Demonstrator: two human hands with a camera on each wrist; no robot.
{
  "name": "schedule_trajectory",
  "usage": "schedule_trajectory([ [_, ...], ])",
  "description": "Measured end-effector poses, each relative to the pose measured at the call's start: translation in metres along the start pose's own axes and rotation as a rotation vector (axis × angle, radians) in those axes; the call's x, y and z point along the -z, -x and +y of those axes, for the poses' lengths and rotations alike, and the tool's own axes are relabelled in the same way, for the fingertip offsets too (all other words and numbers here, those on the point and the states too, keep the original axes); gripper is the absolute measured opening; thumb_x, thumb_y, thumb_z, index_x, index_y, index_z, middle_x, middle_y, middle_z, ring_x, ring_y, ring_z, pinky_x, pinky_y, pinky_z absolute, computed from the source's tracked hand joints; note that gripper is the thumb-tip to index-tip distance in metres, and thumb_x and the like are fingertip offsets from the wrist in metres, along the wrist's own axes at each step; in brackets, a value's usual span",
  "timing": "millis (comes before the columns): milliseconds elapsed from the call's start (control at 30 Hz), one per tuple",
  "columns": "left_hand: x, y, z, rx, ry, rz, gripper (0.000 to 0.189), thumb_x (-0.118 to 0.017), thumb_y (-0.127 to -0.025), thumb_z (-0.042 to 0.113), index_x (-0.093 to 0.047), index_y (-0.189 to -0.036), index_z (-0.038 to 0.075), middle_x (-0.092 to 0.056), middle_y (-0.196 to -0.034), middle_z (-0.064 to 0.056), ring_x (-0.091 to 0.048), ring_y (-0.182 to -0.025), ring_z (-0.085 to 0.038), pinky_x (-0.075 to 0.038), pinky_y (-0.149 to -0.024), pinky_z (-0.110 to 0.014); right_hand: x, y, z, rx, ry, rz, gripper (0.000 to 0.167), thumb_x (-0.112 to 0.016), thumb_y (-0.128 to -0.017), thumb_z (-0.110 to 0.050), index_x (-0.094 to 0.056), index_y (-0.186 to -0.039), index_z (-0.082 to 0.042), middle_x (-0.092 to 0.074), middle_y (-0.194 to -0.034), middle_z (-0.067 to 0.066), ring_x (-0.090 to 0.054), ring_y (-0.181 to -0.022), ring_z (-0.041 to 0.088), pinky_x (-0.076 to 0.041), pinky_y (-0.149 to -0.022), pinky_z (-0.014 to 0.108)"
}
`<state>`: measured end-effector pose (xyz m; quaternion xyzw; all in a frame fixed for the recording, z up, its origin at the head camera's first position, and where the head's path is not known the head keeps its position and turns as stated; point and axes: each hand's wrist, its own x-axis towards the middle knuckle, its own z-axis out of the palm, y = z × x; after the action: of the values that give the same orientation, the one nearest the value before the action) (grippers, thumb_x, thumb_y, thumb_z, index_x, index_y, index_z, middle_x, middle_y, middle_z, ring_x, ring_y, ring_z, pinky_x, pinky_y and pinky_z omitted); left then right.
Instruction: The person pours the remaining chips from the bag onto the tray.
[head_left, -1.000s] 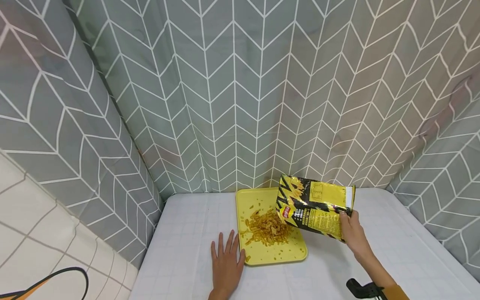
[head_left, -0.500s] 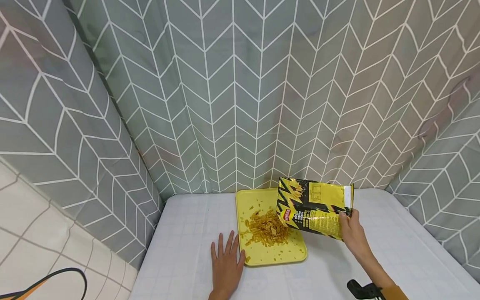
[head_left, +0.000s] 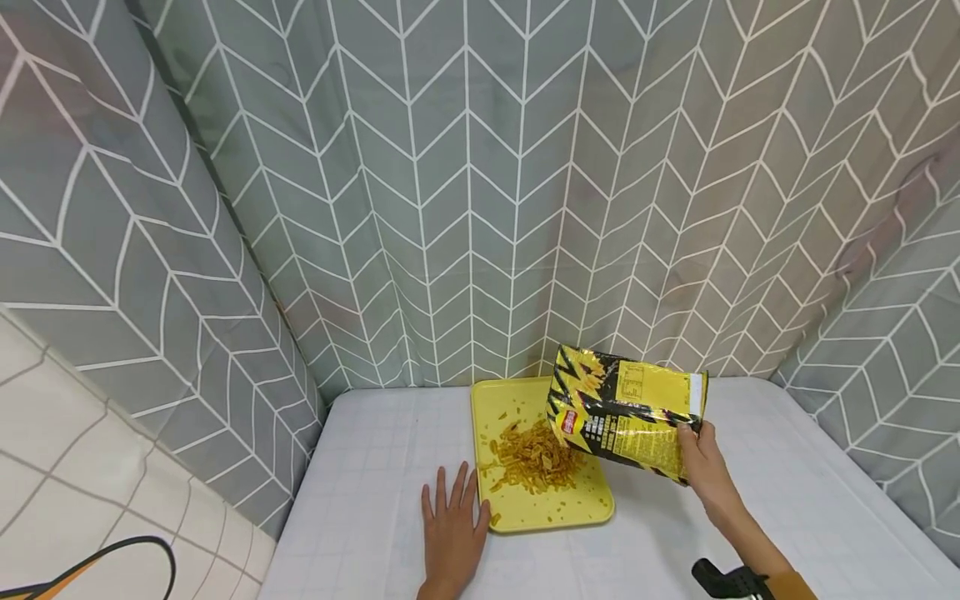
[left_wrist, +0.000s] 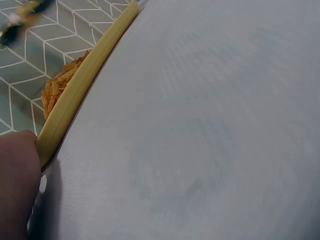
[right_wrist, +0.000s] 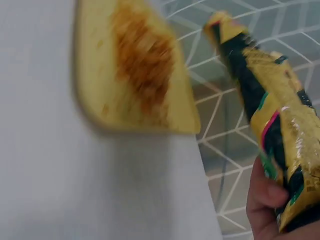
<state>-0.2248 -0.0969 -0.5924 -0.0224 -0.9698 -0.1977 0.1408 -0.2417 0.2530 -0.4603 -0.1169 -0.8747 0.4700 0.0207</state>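
Note:
My right hand [head_left: 706,468] grips one end of a black and yellow chip bag [head_left: 630,412], thumb on its front. The bag lies nearly sideways in the air, its far end over the right part of a yellow tray [head_left: 487,400]. On the tray a heap of orange-brown chip pieces [head_left: 536,458] is spread, with small crumbs around it. My left hand [head_left: 453,533] rests with straight fingers on the table, its thumb at the tray's left front edge. In the right wrist view the chip bag [right_wrist: 280,110] hangs above the table with fingers curled round its lower end.
The tray stands on a table with a white cloth [head_left: 375,467]. A grey curtain [head_left: 450,208] with white chevron lines hangs behind the table and along the sides. White wall tiles [head_left: 97,450] and a dark cable [head_left: 142,540] are at the lower left.
The bag dipped slightly half a second ago; now its far end is higher and a little further left. The left hand and the tray stay in place.

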Motion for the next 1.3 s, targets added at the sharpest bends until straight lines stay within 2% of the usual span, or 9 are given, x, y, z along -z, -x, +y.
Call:
schedule_trajectory([
  [100,-0.0001,-0.0005,-0.0004,-0.009,0.000,0.016,0.054,-0.056,-0.102,0.042,-0.057,-0.147,0.014,-0.047,-0.162,-0.003,-0.032,-0.155,-0.041,-0.018,-0.125,-0.065,0.0017,-0.0017,0.0015,-0.019,-0.031,-0.023,0.068,-0.013,-0.111,-0.047,-0.006,-0.156,0.004,-0.049,-0.129,0.030,-0.058,-0.093,0.010,-0.052,-0.070,0.025],
  [233,0.0010,-0.0007,-0.0003,0.000,0.004,-0.008,0.054,-0.054,-0.102,0.042,-0.056,-0.148,0.014,-0.046,-0.163,-0.003,-0.030,-0.156,-0.040,-0.017,-0.127,-0.064,0.0008,-0.0028,0.0044,0.020,0.095,0.027,0.065,-0.016,-0.112,-0.042,-0.012,-0.152,0.009,-0.054,-0.123,0.034,-0.062,-0.096,0.024,-0.050,-0.068,0.025],
  [300,0.0015,-0.0004,-0.0003,0.008,0.006,-0.026,0.054,-0.053,-0.103,0.042,-0.055,-0.149,0.014,-0.045,-0.164,-0.002,-0.029,-0.157,-0.040,-0.016,-0.127,-0.064,0.0001,-0.0028,0.0049,0.022,0.108,0.036,0.064,-0.017,-0.112,-0.041,-0.014,-0.151,0.009,-0.054,-0.121,0.034,-0.062,-0.097,0.028,-0.050,-0.068,0.025],
  [500,0.0025,0.0002,0.0002,0.010,0.016,-0.041,0.055,-0.052,-0.103,0.042,-0.054,-0.150,0.014,-0.044,-0.164,-0.002,-0.028,-0.158,-0.040,-0.015,-0.128,-0.063,0.0000,-0.0013,0.0023,-0.017,0.017,0.005,0.069,-0.014,-0.111,-0.046,-0.010,-0.154,0.007,-0.051,-0.127,0.030,-0.057,-0.094,0.014,-0.051,-0.069,0.024],
  [767,0.0025,0.0002,-0.0006,0.014,0.000,-0.036,0.054,-0.053,-0.103,0.043,-0.055,-0.149,0.014,-0.045,-0.164,-0.002,-0.029,-0.157,-0.040,-0.017,-0.127,-0.064,-0.0056,0.0038,-0.0004,0.074,0.156,0.048,0.059,-0.021,-0.114,-0.034,-0.016,-0.148,0.013,-0.059,-0.111,0.033,-0.063,-0.086,0.024,-0.050,-0.063,0.026],
  [933,0.0035,-0.0002,-0.0002,0.006,-0.011,-0.033,0.055,-0.053,-0.103,0.043,-0.055,-0.149,0.014,-0.045,-0.164,-0.003,-0.030,-0.157,-0.040,-0.018,-0.127,-0.064,-0.0014,0.0033,0.0005,0.003,-0.013,-0.003,0.064,-0.015,-0.112,-0.043,-0.010,-0.154,0.005,-0.055,-0.121,0.026,-0.058,-0.086,0.006,-0.052,-0.067,0.024],
  [1000,0.0036,0.0002,0.0004,0.007,-0.011,-0.036,0.055,-0.053,-0.103,0.043,-0.054,-0.150,0.014,-0.045,-0.164,-0.003,-0.029,-0.157,-0.040,-0.018,-0.127,-0.064,0.0007,0.0024,0.0017,-0.009,-0.034,-0.012,0.065,-0.014,-0.112,-0.045,-0.009,-0.155,0.005,-0.054,-0.122,0.024,-0.055,-0.086,0.003,-0.052,-0.068,0.023],
  [1200,0.0042,0.0012,0.0008,0.012,0.000,-0.034,0.054,-0.054,-0.103,0.041,-0.055,-0.149,0.014,-0.045,-0.163,-0.003,-0.029,-0.157,-0.040,-0.017,-0.127,-0.064,0.0009,0.0021,0.0032,0.072,0.154,0.025,0.061,-0.019,-0.113,-0.036,-0.016,-0.149,0.014,-0.057,-0.110,0.030,-0.059,-0.085,0.018,-0.049,-0.064,0.026],
  [1300,0.0039,0.0012,0.0010,0.014,0.001,-0.037,0.054,-0.053,-0.103,0.042,-0.055,-0.150,0.014,-0.045,-0.164,-0.003,-0.029,-0.157,-0.040,-0.017,-0.128,-0.064,0.0012,0.0021,0.0021,0.043,0.104,0.008,0.062,-0.017,-0.113,-0.037,-0.015,-0.150,0.012,-0.055,-0.113,0.028,-0.058,-0.088,0.017,-0.050,-0.067,0.026],
])
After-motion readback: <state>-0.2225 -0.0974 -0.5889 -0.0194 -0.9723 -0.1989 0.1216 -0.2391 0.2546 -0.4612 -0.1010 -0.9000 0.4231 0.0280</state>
